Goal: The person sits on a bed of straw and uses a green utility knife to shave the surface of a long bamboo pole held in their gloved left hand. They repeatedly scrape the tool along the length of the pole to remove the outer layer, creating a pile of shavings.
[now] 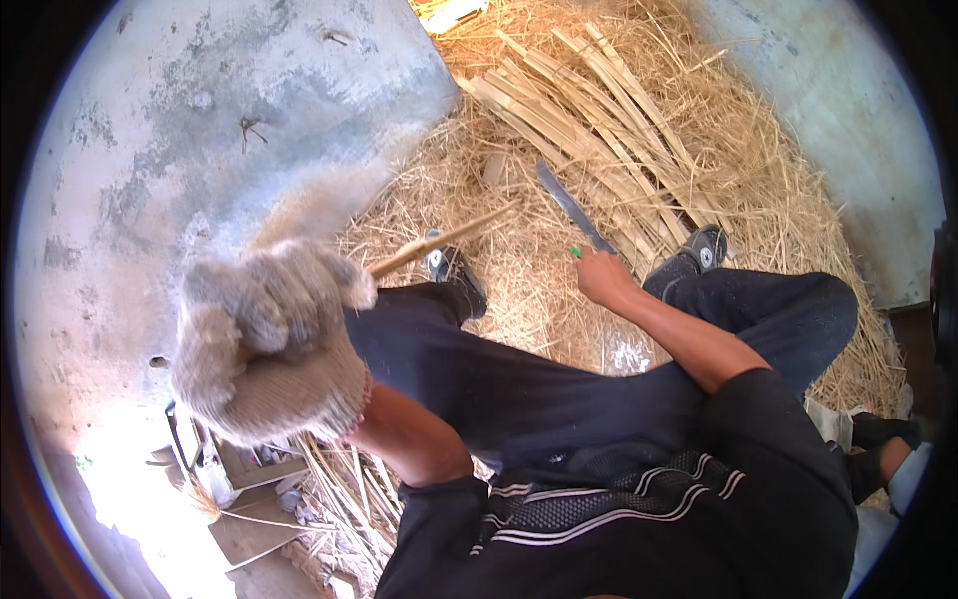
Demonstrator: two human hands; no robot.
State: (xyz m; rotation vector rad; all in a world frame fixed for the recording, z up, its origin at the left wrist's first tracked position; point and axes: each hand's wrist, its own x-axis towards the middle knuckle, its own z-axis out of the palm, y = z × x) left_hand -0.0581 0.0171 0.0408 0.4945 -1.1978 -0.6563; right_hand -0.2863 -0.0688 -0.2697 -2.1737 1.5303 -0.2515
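Observation:
My left hand (274, 334), in a thick grey knitted glove, is raised at the left with its fingers closed around a bamboo strip (444, 238). The strip's free end points right, over the shavings between my feet. In my bare right hand (605, 278) is a knife, its long dark blade (574, 205) pointing away and slightly left. The fingers wrap the handle and hide most of it; a small green bit shows beside them. Strip and blade are apart.
Split bamboo strips (599, 115) lie in a loose pile beyond the knife, on a thick bed of curly shavings (778, 190). Pale walls (239, 120) rise at left and right. More strips (344, 489) and wooden pieces lie at lower left. Part of another person (888, 459) shows at lower right.

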